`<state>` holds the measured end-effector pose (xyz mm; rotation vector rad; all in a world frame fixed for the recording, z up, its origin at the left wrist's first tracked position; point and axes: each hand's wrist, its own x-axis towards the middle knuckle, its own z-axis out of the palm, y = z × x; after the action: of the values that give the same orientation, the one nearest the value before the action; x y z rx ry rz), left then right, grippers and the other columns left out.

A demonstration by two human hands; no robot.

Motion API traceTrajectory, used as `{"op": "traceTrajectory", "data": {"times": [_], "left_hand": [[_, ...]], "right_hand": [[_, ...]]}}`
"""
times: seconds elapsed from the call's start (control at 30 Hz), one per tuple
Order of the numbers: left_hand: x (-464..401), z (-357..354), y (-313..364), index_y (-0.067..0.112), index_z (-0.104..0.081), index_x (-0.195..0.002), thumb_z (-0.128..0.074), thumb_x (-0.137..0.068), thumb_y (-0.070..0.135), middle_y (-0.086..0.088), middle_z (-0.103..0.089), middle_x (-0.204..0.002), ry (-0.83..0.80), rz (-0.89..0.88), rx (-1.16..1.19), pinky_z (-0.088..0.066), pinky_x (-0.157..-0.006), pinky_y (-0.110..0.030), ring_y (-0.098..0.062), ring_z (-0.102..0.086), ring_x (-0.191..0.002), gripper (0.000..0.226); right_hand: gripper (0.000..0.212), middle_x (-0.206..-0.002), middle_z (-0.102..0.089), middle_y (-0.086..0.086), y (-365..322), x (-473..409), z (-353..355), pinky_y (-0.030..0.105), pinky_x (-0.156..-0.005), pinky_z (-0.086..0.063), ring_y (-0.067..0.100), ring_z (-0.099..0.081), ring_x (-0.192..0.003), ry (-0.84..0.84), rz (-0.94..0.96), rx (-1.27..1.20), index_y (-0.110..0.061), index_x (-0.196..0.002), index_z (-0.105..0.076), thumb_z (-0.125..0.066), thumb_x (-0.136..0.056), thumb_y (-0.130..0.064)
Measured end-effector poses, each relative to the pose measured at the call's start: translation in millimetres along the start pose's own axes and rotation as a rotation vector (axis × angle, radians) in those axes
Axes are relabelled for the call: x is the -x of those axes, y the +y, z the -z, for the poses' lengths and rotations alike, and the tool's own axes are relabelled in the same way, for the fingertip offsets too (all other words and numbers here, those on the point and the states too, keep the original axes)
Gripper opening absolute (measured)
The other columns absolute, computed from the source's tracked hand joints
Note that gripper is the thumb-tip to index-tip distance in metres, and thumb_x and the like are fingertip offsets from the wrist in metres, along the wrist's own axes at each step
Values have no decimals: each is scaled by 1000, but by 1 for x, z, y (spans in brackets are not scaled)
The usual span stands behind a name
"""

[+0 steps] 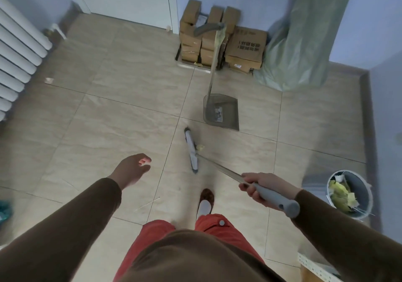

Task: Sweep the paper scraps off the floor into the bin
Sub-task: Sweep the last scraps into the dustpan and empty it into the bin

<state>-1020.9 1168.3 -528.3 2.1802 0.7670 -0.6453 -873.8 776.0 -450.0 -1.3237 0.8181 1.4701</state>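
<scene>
The worry from where I stand is that small yellowish paper scrap [200,147] sitting just beside the broom head [191,153], on the side facing the dustpan [221,113]: a quick flick could send it skating past the pan's open mouth or sideways over the smooth floor tiles [121,116], since the pan stands alone with nobody steadying it and could tip or slide if the broom knocks it. Another scrap [49,80] lies well apart near the radiator [19,49], easy to forget. The bin [350,192] is off to the person's right, well away from the pan, so carrying the load over is another chance to spill. The right hand [260,187] is wrapped round the grey grip of the broom handle [219,168]; the left hand [133,169] hangs free, fingers loosely spread, holding nothing. The handle runs from that grip down and forward-left to the head, whose long axis lies roughly away from the person, tilted slightly left at its far end. The dustpan's mouth seems to face the person, though the blur makes that hard to swear to.
</scene>
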Motion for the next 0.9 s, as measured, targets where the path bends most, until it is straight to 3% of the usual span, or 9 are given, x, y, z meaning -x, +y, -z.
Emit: {"op": "traceTrajectory", "data": {"times": [0.17,0.3,0.53,0.67,0.73,0.9], "left_hand": [[-14,20,16,24,-67,-113,-65,-93,19,-4,-68,-123,15,0,-20,-47,-98,-36,-21,-61,-114,21],[-22,41,14,27,-66,-113,-65,-94,20,-2,-68,-125,2,-5,-65,-48,-99,-36,-20,-62,-116,20],[-61,90,-9,28,-68,-112,-66,-93,20,7,-68,-118,-8,-42,-157,-46,-92,-30,-13,-62,-109,20],[-87,115,-30,29,-69,-111,-67,-93,21,7,-69,-117,-44,-46,-233,-47,-90,-30,-12,-63,-108,20],[-98,124,-36,29,-69,-109,-68,-92,19,5,-70,-117,-74,-37,-267,-47,-88,-30,-13,-64,-106,20],[-125,135,-18,29,-67,-107,-67,-92,19,3,-71,-115,-131,-79,-343,-44,-84,-29,-15,-63,-104,18]], "right_hand": [[19,-76,-59,8,-20,-10,-43,17,-36,-47,8,-50,-44,-189,27,-105,-4,-109,-54,-58,-98,-19],[19,-80,-49,4,-54,-74,-127,15,-37,-45,6,-50,-43,-417,-32,-183,0,-99,-53,-49,-101,-18],[15,-47,-55,8,-160,-178,-252,16,-33,-43,7,-47,-30,-437,-14,-240,0,-102,-48,-37,-101,-10],[11,-76,-52,13,-209,-204,-241,17,-34,-46,12,-49,-29,-345,104,-470,1,-103,-48,-41,-101,-9],[15,-79,-49,10,-217,-211,-219,17,-36,-48,12,-50,-31,-314,161,-611,1,-95,-50,-42,-102,-10],[12,-78,-50,11,-182,-201,-183,19,-38,-50,14,-53,-36,-300,243,-967,-1,-97,-51,-46,-101,-11]]}}
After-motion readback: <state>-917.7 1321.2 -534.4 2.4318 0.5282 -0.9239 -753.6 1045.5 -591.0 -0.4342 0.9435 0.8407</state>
